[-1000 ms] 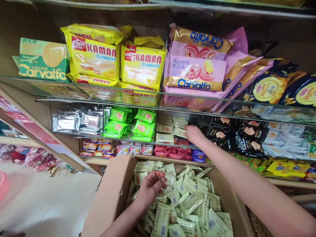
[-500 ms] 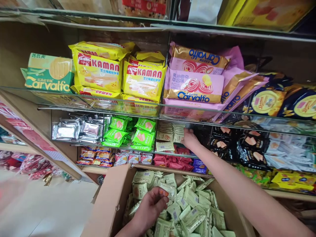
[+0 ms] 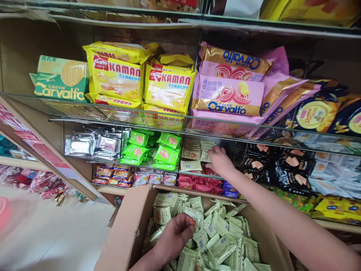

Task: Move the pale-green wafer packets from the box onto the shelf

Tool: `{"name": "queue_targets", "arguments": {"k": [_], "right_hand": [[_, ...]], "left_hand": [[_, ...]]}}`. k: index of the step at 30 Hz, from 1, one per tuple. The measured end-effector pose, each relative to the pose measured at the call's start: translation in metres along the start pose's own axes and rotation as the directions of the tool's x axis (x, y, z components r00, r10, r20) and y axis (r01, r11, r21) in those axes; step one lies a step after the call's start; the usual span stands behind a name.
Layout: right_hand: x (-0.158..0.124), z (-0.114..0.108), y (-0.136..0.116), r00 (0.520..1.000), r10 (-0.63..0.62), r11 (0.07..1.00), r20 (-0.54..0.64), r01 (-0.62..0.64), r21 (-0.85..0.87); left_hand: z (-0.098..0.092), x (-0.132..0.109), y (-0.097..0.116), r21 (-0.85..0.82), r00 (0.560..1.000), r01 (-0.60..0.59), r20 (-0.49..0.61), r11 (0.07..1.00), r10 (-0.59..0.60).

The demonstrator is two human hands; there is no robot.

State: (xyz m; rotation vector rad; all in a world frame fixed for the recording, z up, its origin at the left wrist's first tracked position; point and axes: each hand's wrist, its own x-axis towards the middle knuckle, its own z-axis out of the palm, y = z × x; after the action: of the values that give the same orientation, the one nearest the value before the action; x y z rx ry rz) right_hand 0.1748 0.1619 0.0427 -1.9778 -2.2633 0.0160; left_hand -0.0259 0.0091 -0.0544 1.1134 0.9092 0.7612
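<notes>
Beneath left hand (image 3: 177, 234), loose packets (image 3: 221, 249); at right hand (image 3: 220, 162), stacks (image 3: 192, 154).

- One cardboard box (image 3: 124, 226) can be counted, easy enough.
- Pale green packets (image 3: 222, 246) in the box: dozens, too jumbled to be counted properly.
- Two hands: one left hand (image 3: 176, 233) seen over the box, one right hand (image 3: 221, 162) past its far edge.
- Beige packets (image 3: 191, 165) beyond the box: two stacks, plus one laid flat in front.
- Bright green packets (image 3: 166, 155), beyond the box, leftward: two stacks can be made out.
- White-and-pink packets (image 3: 155, 177) just beyond the box: three seen up front.
- KAMAN packs (image 3: 115, 82) high above the box: two shown face-on, others half hidden.
- Green Carvalfo pack (image 3: 60, 79), above the box, far left: one clearly shown.
</notes>
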Motion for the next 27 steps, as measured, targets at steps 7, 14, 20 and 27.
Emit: {"name": "queue_targets", "arguments": {"k": [7,14,20,27], "right_hand": [[0.008,0.004,-0.013,0.94,-0.313,0.95,0.139,0.31,0.041],[0.013,0.013,-0.005,0.934,-0.331,0.944,0.133,0.326,0.055],[0.022,0.011,-0.004,0.965,-0.254,0.964,0.073,0.245,0.104],[0.041,0.016,-0.005,0.996,-0.078,0.987,-0.038,0.083,0.136]], "left_hand": [[-0.001,-0.001,0.0,0.052,1.0,0.005,-0.008,0.999,-0.004],[-0.001,-0.001,-0.002,0.069,1.0,-0.004,-0.001,0.998,0.004],[0.0,-0.002,-0.003,0.096,1.0,-0.013,0.005,0.995,0.012],[0.003,-0.003,0.002,0.127,1.0,-0.008,0.003,0.992,0.008]]}}
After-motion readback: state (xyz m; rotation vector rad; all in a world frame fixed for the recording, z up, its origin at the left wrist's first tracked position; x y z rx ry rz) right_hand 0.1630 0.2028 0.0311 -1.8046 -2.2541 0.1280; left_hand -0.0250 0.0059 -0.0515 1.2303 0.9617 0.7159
